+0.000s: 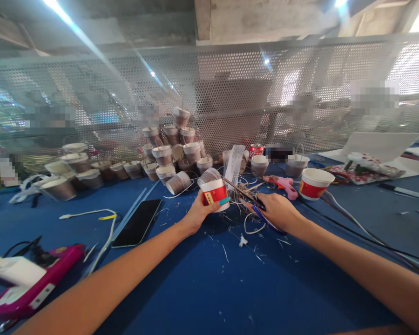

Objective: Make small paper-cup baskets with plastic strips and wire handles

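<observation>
My left hand [198, 211] is wrapped round a red and white paper cup [214, 190], tilted, with the thumb across its front. In my right hand [277, 211] is a pair of scissors [256, 204] with dark blades and a blue handle. The blades point up and left, toward the cup's rim; whether they touch it cannot be made out. Behind the cup lie a bundle of clear strips [233, 163] and tangled white string [254, 229]. Small white scraps are scattered on the blue table [209, 288] below my hands.
Stacked wrapped cups [162, 156] stand at the back left. A black phone [137, 223] and a magenta power strip [43, 281] lie on the left. To the right are a pink glue gun [285, 186], another red and white cup [314, 184] and cables. A red can [256, 150] stands behind.
</observation>
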A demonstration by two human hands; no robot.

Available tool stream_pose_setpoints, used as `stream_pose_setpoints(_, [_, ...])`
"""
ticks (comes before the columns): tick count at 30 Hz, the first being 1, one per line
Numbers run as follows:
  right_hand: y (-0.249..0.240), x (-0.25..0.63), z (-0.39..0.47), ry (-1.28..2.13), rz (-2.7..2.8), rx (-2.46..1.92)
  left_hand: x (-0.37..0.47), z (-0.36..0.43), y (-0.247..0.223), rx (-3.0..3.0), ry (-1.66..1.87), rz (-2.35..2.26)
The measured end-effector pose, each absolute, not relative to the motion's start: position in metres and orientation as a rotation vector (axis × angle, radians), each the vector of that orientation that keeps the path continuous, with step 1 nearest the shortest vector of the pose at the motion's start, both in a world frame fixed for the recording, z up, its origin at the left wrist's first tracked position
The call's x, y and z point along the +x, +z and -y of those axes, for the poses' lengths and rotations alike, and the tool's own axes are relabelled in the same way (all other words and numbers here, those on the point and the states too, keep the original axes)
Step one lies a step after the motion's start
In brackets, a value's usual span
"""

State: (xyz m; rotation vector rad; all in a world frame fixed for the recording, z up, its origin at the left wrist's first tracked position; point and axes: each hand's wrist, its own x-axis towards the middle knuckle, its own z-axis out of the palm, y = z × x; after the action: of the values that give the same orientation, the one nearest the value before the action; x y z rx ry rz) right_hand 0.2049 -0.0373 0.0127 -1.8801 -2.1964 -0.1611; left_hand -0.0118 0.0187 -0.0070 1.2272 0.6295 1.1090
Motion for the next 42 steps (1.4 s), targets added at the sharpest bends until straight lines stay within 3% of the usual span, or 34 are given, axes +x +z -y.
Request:
stream_pose_setpoints(13, [0.013,0.206,0.037,-0.169,2.223,-1.903,-0.014,-0.015,-0.009,1.366,1.066,-0.603])
stream_pose_setpoints(26, [0.03,0.211,0.04,-0.467,2.067,-2.012,-0.005,-0.015,-0.01,1.791,1.218,-0.908])
stream_pose_setpoints(42, [0.043,0.214,0.044,-0.279,2.279,-2.061,0.003,0.001,-0.007,1.843,1.166,-1.105])
